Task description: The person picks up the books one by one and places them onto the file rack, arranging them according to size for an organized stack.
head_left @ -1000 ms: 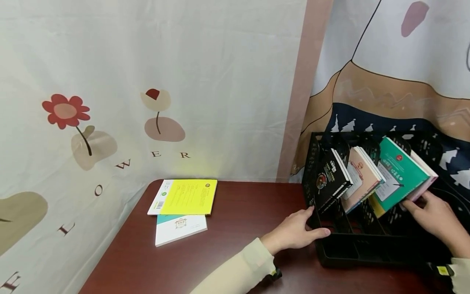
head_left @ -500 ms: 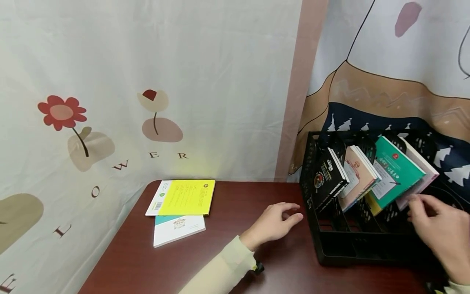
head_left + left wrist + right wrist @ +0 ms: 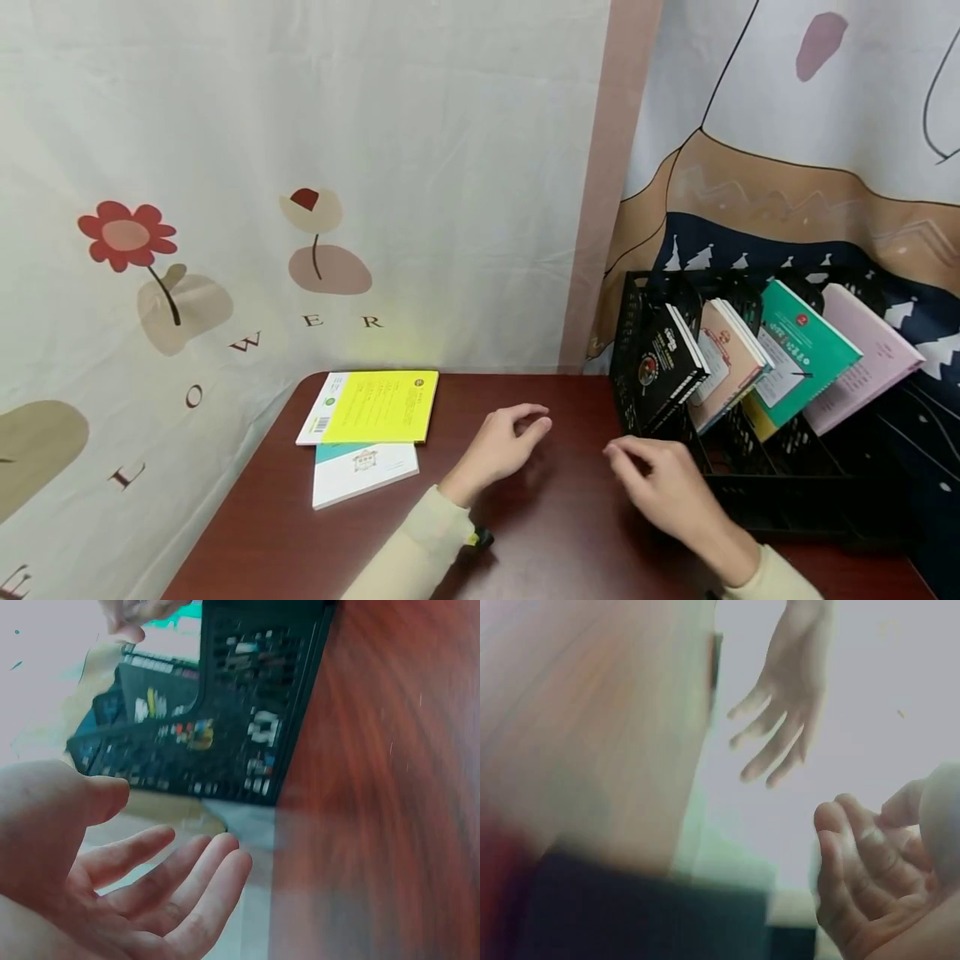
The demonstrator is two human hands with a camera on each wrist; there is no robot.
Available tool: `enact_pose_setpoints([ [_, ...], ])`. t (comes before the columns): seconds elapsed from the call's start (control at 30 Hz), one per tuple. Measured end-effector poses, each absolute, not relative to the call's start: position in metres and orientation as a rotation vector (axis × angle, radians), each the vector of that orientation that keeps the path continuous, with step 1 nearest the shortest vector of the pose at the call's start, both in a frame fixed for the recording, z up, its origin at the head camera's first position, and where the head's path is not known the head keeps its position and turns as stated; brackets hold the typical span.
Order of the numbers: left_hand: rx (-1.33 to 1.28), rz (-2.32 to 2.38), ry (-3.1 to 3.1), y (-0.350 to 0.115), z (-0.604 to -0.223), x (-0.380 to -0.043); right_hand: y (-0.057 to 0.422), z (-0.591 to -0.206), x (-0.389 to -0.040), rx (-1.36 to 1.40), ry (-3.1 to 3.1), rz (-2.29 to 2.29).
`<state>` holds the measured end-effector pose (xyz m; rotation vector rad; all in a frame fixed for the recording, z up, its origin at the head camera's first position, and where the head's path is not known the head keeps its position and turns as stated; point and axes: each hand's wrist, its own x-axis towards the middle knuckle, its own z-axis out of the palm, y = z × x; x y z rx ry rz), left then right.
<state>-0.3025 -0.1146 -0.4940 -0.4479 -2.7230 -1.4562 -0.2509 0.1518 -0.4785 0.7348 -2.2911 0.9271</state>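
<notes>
My left hand (image 3: 497,446) hovers over the middle of the table, holding nothing; the left wrist view shows its fingers (image 3: 199,900) loosely spread. To its right, my right hand (image 3: 671,483) hangs in front of the black book rack (image 3: 787,504), empty, with relaxed, bent fingers. In the rack lean black books (image 3: 670,367), a beige book (image 3: 723,358), a green book (image 3: 806,358) and a pink book (image 3: 862,358), each group tilted between dividers. At the table's left lies a yellow book (image 3: 382,407), overlapping a white-and-teal book (image 3: 363,475).
A dark red wooden table (image 3: 525,533) carries everything. Behind it hangs a printed curtain (image 3: 465,183) with flowers and letters. The rack's perforated side wall (image 3: 259,712) shows close up in the left wrist view.
Both hands have left the rack and moved left. My right hand has let go of the pink book, which now leans in the rack. The view has shifted slightly.
</notes>
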Motion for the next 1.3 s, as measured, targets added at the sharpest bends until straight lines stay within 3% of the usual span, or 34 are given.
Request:
enact_pose_setpoints([
  [0.27, -0.237, -1.416, -2.663, -0.164, -0.488, -0.323, 0.065, -0.48, -0.252, 0.791, -2.563, 1.086],
  [0.5, 0.028, -1.469, -2.616, -0.21, -0.487, -0.336, 0.012, -0.496, -0.28, 0.734, -2.791, 1.36],
  [0.8, 0.221, -1.495, -2.67, -0.257, -0.49, -0.337, -0.037, -0.51, -0.303, 0.656, -2.81, 1.765],
  [1.3, 0.555, -1.02, -2.852, -0.36, -0.475, -0.318, -0.093, -0.506, -0.322, 0.569, -2.951, 1.752],
])
